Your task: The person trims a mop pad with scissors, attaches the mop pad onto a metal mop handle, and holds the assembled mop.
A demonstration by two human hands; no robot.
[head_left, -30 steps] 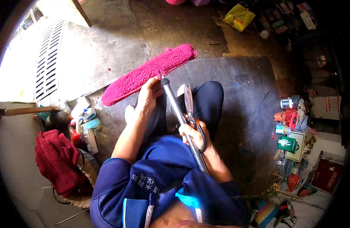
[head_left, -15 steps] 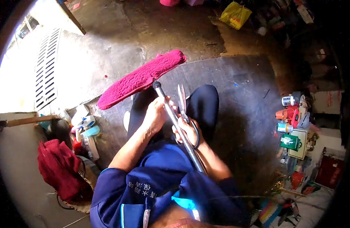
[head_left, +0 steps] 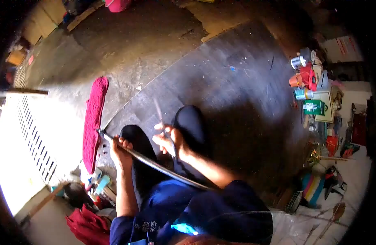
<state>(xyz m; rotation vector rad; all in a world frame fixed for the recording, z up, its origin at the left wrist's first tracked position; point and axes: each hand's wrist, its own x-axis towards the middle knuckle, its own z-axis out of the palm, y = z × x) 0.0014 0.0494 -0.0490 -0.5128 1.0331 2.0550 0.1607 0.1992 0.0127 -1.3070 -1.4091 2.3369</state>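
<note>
My left hand (head_left: pixel 121 152) is wrapped round the metal pole of a flat mop (head_left: pixel 151 163), just below its head. The pole runs back across my lap toward my right side. At its far end is the fuzzy magenta mop head (head_left: pixel 94 124), held off to the left. My right hand (head_left: pixel 170 141) grips a pair of scissors (head_left: pixel 159 111) above my thighs, apart from the pole. The blades point forward and are blurred, so whether they are spread cannot be seen.
Bottles and containers (head_left: pixel 100 183) stand at lower left near a dark red cloth (head_left: pixel 90 226). A slotted drain grate (head_left: pixel 34 141) lies on the bright floor to the left. Cans, boxes and a green package (head_left: pixel 314 107) line the right side. A pink bucket (head_left: pixel 117 4) is at the top.
The mop has swung left, its head turning from slanted to nearly upright in view. My right hand with the scissors has come away from the pole. The view has turned too.
</note>
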